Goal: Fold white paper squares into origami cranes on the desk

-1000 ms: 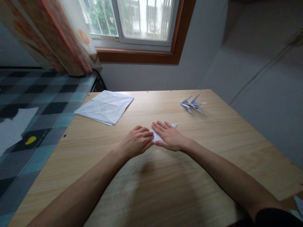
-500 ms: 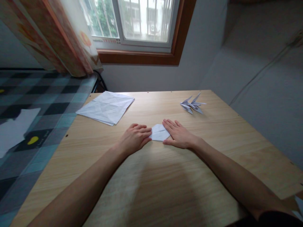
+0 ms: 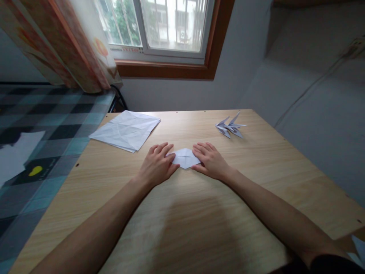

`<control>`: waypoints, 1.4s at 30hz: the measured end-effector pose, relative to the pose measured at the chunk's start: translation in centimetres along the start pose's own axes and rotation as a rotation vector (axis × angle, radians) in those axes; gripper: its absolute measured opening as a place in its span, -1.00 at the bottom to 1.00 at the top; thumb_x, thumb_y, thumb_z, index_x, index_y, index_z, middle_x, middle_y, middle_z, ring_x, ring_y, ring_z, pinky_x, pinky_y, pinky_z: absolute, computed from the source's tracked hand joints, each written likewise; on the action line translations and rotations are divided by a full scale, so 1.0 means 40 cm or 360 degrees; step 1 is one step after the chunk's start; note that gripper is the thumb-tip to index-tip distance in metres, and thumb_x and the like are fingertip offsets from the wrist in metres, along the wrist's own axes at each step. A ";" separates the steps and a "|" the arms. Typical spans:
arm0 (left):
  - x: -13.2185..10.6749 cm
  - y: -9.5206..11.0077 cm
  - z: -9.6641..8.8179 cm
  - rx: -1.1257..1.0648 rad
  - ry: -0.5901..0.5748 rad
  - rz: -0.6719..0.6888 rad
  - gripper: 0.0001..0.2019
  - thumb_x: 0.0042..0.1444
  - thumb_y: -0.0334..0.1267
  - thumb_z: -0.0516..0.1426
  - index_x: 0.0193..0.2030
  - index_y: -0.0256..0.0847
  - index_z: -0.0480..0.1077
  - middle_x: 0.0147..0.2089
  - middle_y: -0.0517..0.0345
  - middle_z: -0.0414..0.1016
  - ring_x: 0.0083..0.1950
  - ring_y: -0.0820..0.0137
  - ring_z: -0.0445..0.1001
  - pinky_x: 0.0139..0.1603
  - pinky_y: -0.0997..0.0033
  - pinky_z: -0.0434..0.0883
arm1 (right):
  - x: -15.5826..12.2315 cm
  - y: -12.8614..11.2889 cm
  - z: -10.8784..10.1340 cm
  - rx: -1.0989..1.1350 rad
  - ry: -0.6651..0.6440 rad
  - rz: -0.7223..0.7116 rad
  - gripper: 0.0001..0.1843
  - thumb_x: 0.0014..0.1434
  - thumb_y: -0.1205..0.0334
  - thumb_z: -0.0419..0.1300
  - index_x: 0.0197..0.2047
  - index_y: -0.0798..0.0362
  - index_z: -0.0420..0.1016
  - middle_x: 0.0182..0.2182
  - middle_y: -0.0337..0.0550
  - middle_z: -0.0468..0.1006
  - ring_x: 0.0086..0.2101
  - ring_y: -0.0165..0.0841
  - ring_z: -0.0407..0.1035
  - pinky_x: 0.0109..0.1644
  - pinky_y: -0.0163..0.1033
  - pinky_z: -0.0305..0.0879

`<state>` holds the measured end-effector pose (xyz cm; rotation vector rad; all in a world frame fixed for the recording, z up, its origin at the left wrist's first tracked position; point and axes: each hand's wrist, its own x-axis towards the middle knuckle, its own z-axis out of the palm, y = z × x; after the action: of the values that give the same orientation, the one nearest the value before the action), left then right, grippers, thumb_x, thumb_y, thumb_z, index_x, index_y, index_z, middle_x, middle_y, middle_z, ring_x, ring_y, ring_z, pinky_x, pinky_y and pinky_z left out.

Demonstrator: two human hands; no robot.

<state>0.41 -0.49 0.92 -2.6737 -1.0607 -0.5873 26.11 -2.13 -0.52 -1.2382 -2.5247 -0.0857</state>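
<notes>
A small piece of folded white paper (image 3: 185, 158) lies on the wooden table, creased down and across its middle, with pointed near and far edges. At its left end my left hand (image 3: 158, 163) holds it, thumb on the near side and fingers bent over the far side. My right hand (image 3: 210, 160) grips the right end the same way, fingers close together over the paper and thumb at the near edge. Both side tips of the paper are partly hidden under my fingers.
Creased square sheets of white paper (image 3: 127, 131) lie at the back left of the table (image 3: 182, 220). Folded paper cranes (image 3: 230, 126) stand at the back right. Left of the table, torn white paper (image 3: 19, 154) rests on a checked cloth (image 3: 65, 114). A window is beyond.
The folded paper now shows a pointed near edge where it was straight, with a crease down its middle. My left hand's fingers have spread and lifted somewhat; the right hand stays at its end.
</notes>
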 end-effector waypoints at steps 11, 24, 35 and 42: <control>0.004 0.004 0.015 -0.0189 -0.0106 0.0310 -0.76 0.35 -0.18 0.05 -0.09 -0.19 0.51 -0.03 0.07 0.60 -0.01 0.28 0.51 0.02 0.23 0.37 | 0.016 -0.025 0.004 0.0102 0.0183 -0.0391 -0.70 0.38 0.12 0.08 -0.24 0.08 0.56 -0.22 -0.04 0.62 -0.20 -0.25 0.43 -0.08 -0.15 0.36; 0.007 0.013 0.015 -0.0374 -0.0010 0.0152 -0.72 0.34 -0.21 0.04 -0.29 -0.19 0.54 -0.20 0.08 0.61 -0.16 0.33 0.51 -0.10 0.26 0.41 | 0.019 -0.035 0.013 0.0184 0.0176 -0.0193 -0.69 0.40 0.18 0.04 -0.32 0.08 0.49 -0.32 -0.04 0.58 -0.25 -0.26 0.41 -0.11 -0.17 0.32; 0.004 0.010 0.019 -0.0389 -0.0014 0.0116 -0.74 0.34 -0.25 0.01 0.01 -0.20 0.48 -0.23 0.05 0.56 -0.23 0.32 0.45 -0.16 0.29 0.41 | 0.020 -0.038 0.025 0.0380 0.0240 -0.0044 -0.86 0.34 0.32 0.10 -0.09 0.07 0.47 -0.23 -0.02 0.61 -0.19 -0.22 0.45 -0.06 -0.14 0.35; 0.008 0.015 0.013 -0.0237 -0.0081 0.0275 -0.77 0.29 -0.30 0.07 -0.09 -0.04 0.55 -0.18 0.07 0.52 -0.18 0.30 0.40 -0.16 0.27 0.35 | 0.021 -0.036 0.024 0.0224 0.0215 -0.0133 -0.86 0.32 0.34 0.13 -0.21 0.05 0.53 -0.31 -0.07 0.59 -0.23 -0.24 0.41 -0.13 -0.19 0.33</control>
<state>1.19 -0.58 0.57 -2.8857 -0.8155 -0.5889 24.26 -2.20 -1.02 -1.0373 -2.4202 -0.0101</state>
